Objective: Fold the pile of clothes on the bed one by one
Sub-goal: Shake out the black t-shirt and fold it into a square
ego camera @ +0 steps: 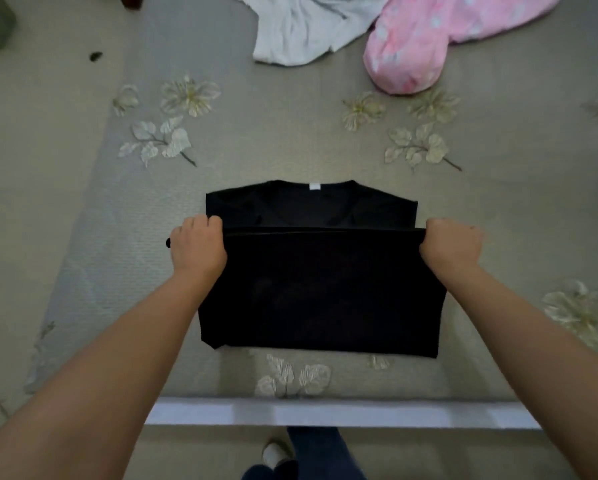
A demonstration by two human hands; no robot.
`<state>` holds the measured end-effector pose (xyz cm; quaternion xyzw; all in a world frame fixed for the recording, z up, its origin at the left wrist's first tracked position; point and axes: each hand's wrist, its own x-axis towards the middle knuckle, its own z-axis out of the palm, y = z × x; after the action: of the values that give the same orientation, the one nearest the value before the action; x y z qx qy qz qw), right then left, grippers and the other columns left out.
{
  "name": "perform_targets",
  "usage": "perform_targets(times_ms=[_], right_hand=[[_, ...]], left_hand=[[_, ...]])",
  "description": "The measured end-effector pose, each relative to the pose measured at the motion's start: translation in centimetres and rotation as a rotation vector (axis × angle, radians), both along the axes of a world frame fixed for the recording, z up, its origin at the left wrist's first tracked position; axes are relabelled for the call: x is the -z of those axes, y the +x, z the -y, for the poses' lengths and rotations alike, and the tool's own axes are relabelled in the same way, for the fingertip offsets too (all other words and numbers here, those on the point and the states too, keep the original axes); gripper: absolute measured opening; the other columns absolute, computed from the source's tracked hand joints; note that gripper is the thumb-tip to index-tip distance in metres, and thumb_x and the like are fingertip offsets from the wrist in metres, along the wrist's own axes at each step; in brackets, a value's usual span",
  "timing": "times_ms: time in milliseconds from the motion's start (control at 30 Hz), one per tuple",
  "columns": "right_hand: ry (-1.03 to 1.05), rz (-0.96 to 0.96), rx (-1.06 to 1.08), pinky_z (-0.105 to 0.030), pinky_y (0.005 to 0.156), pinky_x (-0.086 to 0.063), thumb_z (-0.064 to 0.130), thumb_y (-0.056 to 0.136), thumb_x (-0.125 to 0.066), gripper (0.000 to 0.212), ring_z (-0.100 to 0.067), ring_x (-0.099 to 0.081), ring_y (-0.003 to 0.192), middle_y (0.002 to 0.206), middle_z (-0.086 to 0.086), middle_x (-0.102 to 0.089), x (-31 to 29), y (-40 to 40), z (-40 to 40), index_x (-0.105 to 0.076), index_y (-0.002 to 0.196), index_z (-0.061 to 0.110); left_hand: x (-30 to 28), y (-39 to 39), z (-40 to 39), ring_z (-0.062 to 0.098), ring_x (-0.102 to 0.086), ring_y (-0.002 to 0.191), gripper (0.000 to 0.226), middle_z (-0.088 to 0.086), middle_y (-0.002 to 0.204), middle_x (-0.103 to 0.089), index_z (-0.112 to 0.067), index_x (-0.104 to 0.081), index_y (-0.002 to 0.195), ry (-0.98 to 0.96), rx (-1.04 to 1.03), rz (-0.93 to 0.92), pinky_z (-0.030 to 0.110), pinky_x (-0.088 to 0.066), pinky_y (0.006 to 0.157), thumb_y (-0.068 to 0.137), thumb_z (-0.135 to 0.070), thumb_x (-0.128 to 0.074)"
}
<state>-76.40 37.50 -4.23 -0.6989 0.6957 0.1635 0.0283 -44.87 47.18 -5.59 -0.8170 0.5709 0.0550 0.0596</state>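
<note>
1. Presently: one black cotton T-shirt (320,289), sleeves tucked in, lies flat on the grey-beige bedspread with embroidered pale flowers (83,202), near the bed's front edge; its lower half is lifted and doubled up toward the collar.
2. Your left hand (197,247) is curled round the left corner of the raised hem; your right hand (451,245) is fisted on the right corner. Both grip cloth.
3. Keep the hem taut and level between the two fists.
4. Lay it just short of the neckline, side edges matched.
5. Likely risk: slack at the middle leaves a crease; smooth with flat palms after release.
6. Awaiting folding: one crumpled white garment (304,29) and one pink patterned garment (429,39), well apart at the far side.
</note>
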Motion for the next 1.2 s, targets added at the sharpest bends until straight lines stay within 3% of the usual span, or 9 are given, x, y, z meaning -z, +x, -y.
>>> perform_targets(times_ms=[167, 433, 567, 667, 767, 900, 1033, 1133, 1200], right_hand=[[0.05, -0.116, -0.076, -0.036, 0.098, -0.032, 0.006, 0.084, -0.045, 0.024, -0.022, -0.06, 0.099, 0.105, -0.004, -0.065, 2.1, 0.6, 6.6, -0.063, 0.099, 0.014], [0.082, -0.255, -0.154, -0.057, 0.11, -0.009, 0.013, 0.086, -0.044, 0.03, -0.023, -0.046, 0.119, 0.118, -0.006, -0.056, 5.9, 4.3, 14.5, -0.059, 0.112, 0.019], [0.055, -0.249, -0.108, -0.061, 0.109, -0.005, 0.016, 0.091, -0.036, 0.047, -0.03, -0.016, 0.139, 0.146, -0.015, -0.028, 8.7, 5.2, 15.3, -0.029, 0.138, 0.014], [0.061, -0.07, -0.082, -0.058, 0.11, -0.002, 0.024, 0.095, -0.038, 0.054, -0.033, -0.001, 0.142, 0.153, -0.017, -0.011, 11.1, 5.6, 12.7, -0.02, 0.144, 0.011], [0.0, 0.166, -0.086, -0.06, 0.109, -0.006, 0.026, 0.092, -0.046, 0.052, -0.037, -0.012, 0.14, 0.15, -0.022, -0.021, 12.7, 6.1, 7.9, -0.036, 0.139, 0.007], [-0.018, 0.216, -0.206, -0.07, 0.089, -0.031, 0.031, 0.084, -0.038, 0.052, -0.05, -0.044, 0.12, 0.13, -0.032, -0.047, 13.7, 7.4, 1.3, -0.056, 0.121, 0.0], [0.093, 0.275, -0.256, -0.071, 0.088, -0.029, 0.034, 0.084, -0.037, 0.053, -0.049, -0.046, 0.118, 0.129, -0.031, -0.049, 14.0, 10.3, -3.2, -0.058, 0.12, 0.001], [0.146, 0.295, -0.323, -0.071, 0.086, -0.032, 0.03, 0.078, -0.067, 0.049, -0.046, -0.049, 0.116, 0.127, -0.029, -0.051, 14.0, 12.9, -5.8, -0.06, 0.118, 0.002], [0.151, 0.313, -0.321, -0.071, 0.086, -0.032, 0.026, 0.068, -0.079, 0.059, -0.046, -0.05, 0.116, 0.127, -0.029, -0.052, 13.9, 14.1, -7.0, -0.06, 0.118, 0.002]], left_hand=[[2.2, 1.9, 5.0, 0.027, -0.049, 0.104, 0.026, 0.011, 0.11, -0.055, -0.008, -0.051, 0.11, 0.101, -0.021, 0.07, 0.032, -0.034, 0.079, 0.087, -0.004, -0.04], [6.1, 5.1, 12.4, 0.023, -0.046, 0.112, 0.03, 0.003, 0.114, -0.056, -0.015, -0.054, 0.113, 0.193, 0.012, 0.146, 0.035, -0.028, 0.099, 0.085, -0.008, -0.043], [8.5, 5.8, 14.4, 0.026, -0.029, 0.132, 0.051, 0.011, 0.137, -0.041, -0.013, -0.033, 0.137, 0.027, -0.058, 0.012, 0.048, -0.007, 0.112, 0.091, -0.026, -0.051], [9.7, 4.8, 12.2, 0.034, -0.02, 0.138, 0.065, 0.022, 0.144, -0.03, -0.003, -0.028, 0.141, -0.064, -0.09, -0.138, 0.05, -0.01, 0.11, 0.09, -0.034, -0.054], [10.5, 3.7, 7.7, 0.041, -0.029, 0.131, 0.058, 0.03, 0.14, -0.034, 0.006, -0.032, 0.137, -0.111, -0.258, -0.295, 0.049, -0.02, 0.108, 0.09, -0.022, -0.054], [11.2, 2.8, 1.7, 0.041, -0.042, 0.111, 0.042, 0.03, 0.118, -0.049, 0.009, -0.043, 0.127, -0.098, -0.525, -0.435, 0.043, -0.03, 0.097, 0.092, -0.015, -0.048], [10.8, 1.8, -2.0, 0.032, -0.051, 0.105, 0.034, 0.02, 0.113, -0.056, 0.004, -0.051, 0.116, -0.129, -0.707, -0.556, 0.038, -0.039, 0.089, 0.092, -0.02, -0.049], [10.1, 1.2, -4.1, 0.029, -0.054, 0.085, 0.019, 0.018, 0.09, -0.059, -0.001, -0.055, 0.089, -0.131, -0.82, -0.575, 0.035, -0.04, 0.076, 0.09, -0.02, -0.054], [9.5, 0.6, -5.6, 0.023, -0.048, 0.07, 0.025, 0.008, 0.07, -0.052, -0.01, -0.047, 0.068, -0.121, -0.822, -0.641, 0.026, -0.034, 0.063, 0.091, -0.017, -0.052]])
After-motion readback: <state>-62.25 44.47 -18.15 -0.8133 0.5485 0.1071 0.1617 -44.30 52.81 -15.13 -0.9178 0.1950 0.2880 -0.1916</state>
